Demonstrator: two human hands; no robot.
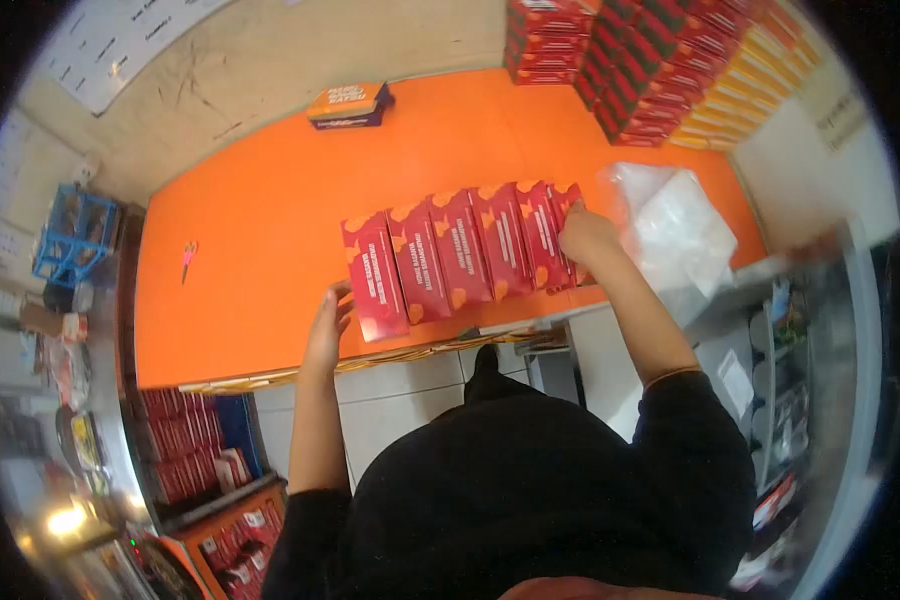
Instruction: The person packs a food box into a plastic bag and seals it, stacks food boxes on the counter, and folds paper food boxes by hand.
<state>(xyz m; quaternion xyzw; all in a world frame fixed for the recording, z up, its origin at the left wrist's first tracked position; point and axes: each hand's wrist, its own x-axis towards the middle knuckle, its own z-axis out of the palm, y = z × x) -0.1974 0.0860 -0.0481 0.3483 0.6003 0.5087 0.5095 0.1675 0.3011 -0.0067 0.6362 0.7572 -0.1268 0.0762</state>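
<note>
A row of several red boxes [458,248] with orange patterns and white print lies side by side on the orange table [240,200]. My left hand [325,330] is beside the leftmost box [375,285], fingers apart and fingertips right at its lower left side. At the other end of the row, my right hand [588,240] has its fingers bent over the rightmost red box [567,195], which is narrow in this view and partly covered by the hand. Clear plastic bags [675,220] lie just right of that hand.
Tall stacks of red boxes [660,70] and yellow boxes [755,80] stand at the back right. A small orange and dark box [350,105] sits by the wall. Pink scissors [188,260] lie at left. Red packs [182,440] fill a shelf below the table.
</note>
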